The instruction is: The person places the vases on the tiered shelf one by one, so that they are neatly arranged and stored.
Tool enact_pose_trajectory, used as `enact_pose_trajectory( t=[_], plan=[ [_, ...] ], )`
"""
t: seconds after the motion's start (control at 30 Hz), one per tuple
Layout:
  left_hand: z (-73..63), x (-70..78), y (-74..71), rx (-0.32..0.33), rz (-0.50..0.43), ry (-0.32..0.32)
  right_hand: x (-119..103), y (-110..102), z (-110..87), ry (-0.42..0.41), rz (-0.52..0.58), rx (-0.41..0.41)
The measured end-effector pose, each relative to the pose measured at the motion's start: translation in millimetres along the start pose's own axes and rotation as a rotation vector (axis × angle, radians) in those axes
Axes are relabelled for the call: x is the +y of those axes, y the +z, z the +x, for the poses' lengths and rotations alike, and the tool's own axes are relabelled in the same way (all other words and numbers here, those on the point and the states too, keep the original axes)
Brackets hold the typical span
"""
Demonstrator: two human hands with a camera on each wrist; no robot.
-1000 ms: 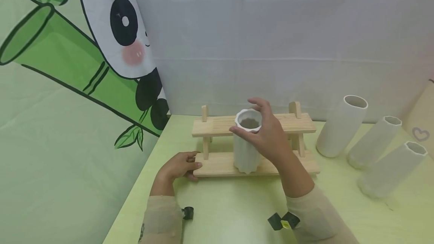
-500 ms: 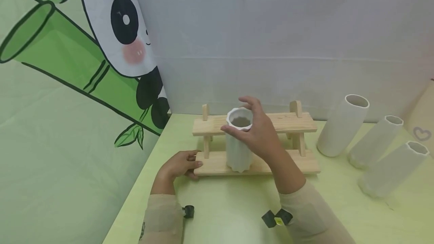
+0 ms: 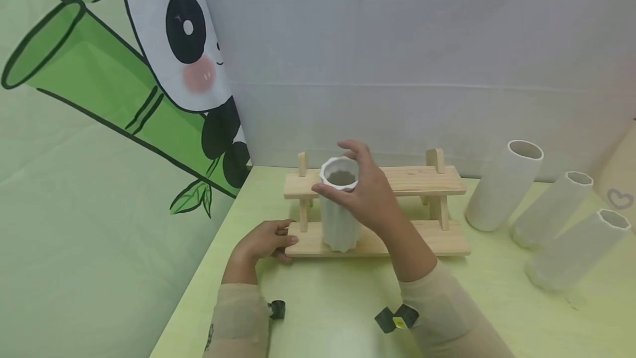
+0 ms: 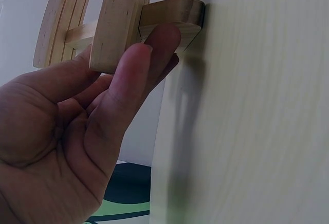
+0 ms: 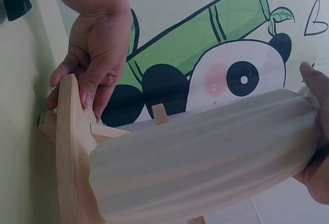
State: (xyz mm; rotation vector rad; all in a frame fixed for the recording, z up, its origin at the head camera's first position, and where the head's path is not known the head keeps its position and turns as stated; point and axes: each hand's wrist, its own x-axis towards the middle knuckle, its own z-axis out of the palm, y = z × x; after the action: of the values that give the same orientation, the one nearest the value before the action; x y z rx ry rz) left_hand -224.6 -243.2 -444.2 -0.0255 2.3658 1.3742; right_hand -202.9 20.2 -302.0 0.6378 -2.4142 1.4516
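one fluted white vase [image 3: 340,220] in the right hand [image 3: 367,198] and three other white vases [image 3: 504,189] on the right side of one table [image 3: 328,303] make four vases in all; one wooden stand [image 3: 439,211] has two shelves [image 3: 447,241], with two post tops [image 3: 435,160] above the upper one; two hands show, the right one and the left hand [image 3: 262,241]; there are two sleeves [image 3: 240,319], one printed panda [image 3: 154,43] and one printed bamboo stalk [image 3: 99,65]
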Motion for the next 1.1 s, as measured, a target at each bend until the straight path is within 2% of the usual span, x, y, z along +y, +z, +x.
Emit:
enact_pose_trajectory(
  t=[0.27, 0.6, 1.1],
  plan=[
    [0.8, -1.7, -1.1, -0.005, 0.006, 0.002, -6.4, 8.9, 5.1, -0.013, 0.040, -0.023],
    [-1.4, -1.3, -3.4, -0.014, 0.003, 0.009, -8.1, 20.2, 10.3, -0.029, 0.038, -0.023],
    [-3.7, -0.2, -5.5, -0.017, 0.040, 0.022, -0.3, 37.5, 15.2, -0.027, 0.023, -0.046]
  ],
)
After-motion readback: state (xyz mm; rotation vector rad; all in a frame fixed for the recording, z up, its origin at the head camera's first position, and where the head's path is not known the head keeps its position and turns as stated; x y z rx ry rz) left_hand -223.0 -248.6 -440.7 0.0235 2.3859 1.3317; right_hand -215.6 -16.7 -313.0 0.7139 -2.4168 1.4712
